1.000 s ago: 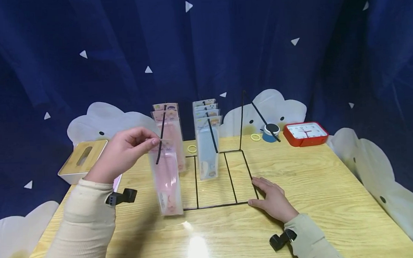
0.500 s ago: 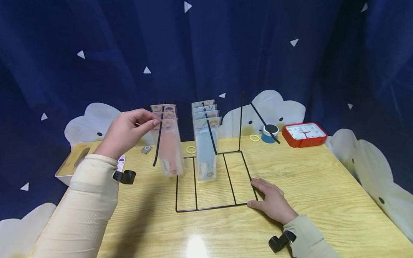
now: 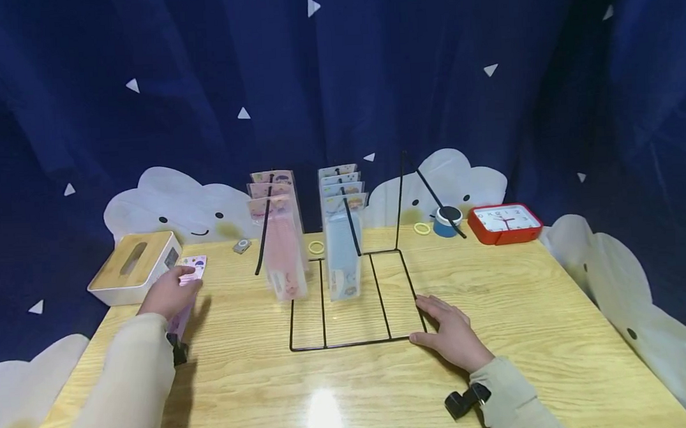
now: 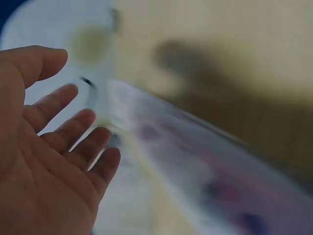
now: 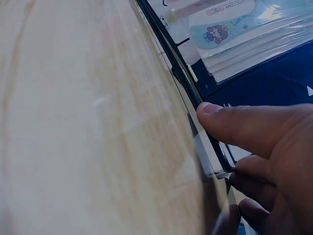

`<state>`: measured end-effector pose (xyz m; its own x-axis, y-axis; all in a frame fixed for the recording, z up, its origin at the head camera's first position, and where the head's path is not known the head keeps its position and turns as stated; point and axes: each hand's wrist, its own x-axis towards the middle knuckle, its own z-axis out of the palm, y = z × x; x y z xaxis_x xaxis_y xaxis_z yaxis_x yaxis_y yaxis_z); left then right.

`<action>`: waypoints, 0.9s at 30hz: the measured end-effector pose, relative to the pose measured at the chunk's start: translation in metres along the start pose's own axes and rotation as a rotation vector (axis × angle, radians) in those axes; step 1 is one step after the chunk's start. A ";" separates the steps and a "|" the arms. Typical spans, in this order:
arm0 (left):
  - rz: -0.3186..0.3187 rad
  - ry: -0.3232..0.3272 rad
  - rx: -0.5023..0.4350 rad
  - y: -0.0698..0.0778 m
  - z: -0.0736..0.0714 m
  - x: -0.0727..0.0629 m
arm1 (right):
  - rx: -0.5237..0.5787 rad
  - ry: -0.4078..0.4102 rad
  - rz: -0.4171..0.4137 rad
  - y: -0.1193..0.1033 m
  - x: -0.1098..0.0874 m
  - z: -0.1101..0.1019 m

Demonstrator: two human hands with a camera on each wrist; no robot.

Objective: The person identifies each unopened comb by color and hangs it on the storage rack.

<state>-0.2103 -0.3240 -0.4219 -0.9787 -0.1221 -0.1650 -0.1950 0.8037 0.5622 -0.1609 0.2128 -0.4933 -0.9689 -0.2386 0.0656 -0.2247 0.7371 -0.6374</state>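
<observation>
On the left of the table my left hand [image 3: 167, 293] is over a pink-purple comb packet [image 3: 196, 264]. The left wrist view shows its fingers loosely spread beside the blurred packet [image 4: 195, 161], with nothing held. Several pink packaged combs [image 3: 283, 258] hang on the left hook of a black wire rack [image 3: 354, 344], and several blue packaged combs [image 3: 343, 262] on its middle hook. The right hook [image 3: 432, 191] carries nothing. My right hand [image 3: 453, 338] rests at the rack's front right corner, its thumb touching the base wire and its fingers by the side wire.
A white tissue box [image 3: 132, 268] with a wooden lid stands beside the left hand. Along the back are a small grey device [image 3: 242, 246], two yellow rings [image 3: 316, 247], a blue-and-white round pot [image 3: 448, 222] and a red clock [image 3: 505, 223]. A dark blue curtain hangs behind.
My left hand hung a pink packaged comb on the left hook and let go. It then moved left and down to the packet by the tissue box. My right hand stayed put.
</observation>
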 end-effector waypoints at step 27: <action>0.033 -0.300 0.083 -0.016 0.027 0.001 | -0.008 -0.013 0.003 0.001 0.000 0.000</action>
<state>-0.2068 -0.3209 -0.4528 -0.9193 0.0728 -0.3867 -0.1452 0.8507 0.5052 -0.1612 0.2135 -0.4940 -0.9682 -0.2445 0.0534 -0.2224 0.7428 -0.6314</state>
